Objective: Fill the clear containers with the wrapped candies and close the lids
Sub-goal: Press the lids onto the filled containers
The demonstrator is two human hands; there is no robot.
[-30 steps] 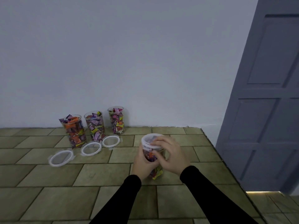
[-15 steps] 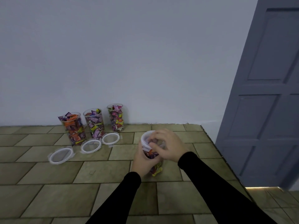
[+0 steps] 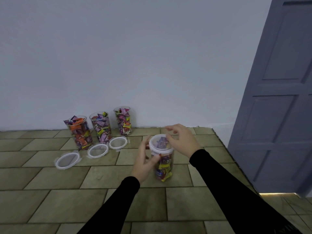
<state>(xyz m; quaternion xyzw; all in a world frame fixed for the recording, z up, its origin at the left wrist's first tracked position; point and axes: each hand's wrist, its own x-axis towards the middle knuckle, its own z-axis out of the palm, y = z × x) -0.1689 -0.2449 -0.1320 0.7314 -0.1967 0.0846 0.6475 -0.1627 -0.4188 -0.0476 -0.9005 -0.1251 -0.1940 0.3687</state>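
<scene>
fingers of the left hand [image 3: 143, 160] are wrapped around the near container [image 3: 163, 162], which stands upright on the tiled surface [image 3: 50, 179]. fingers of the right hand [image 3: 183, 141] are spread loosely, resting at the rim of its round white lid [image 3: 159, 143]. clear cylindrical walls are packed with crinkled, colourful wrapped candies [image 3: 164, 168].

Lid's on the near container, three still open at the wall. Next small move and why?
Probably press the lid down with the right hand, whose fingers look lifted, while the left hand steadies the container; whether it has sealed cannot be told.
</scene>
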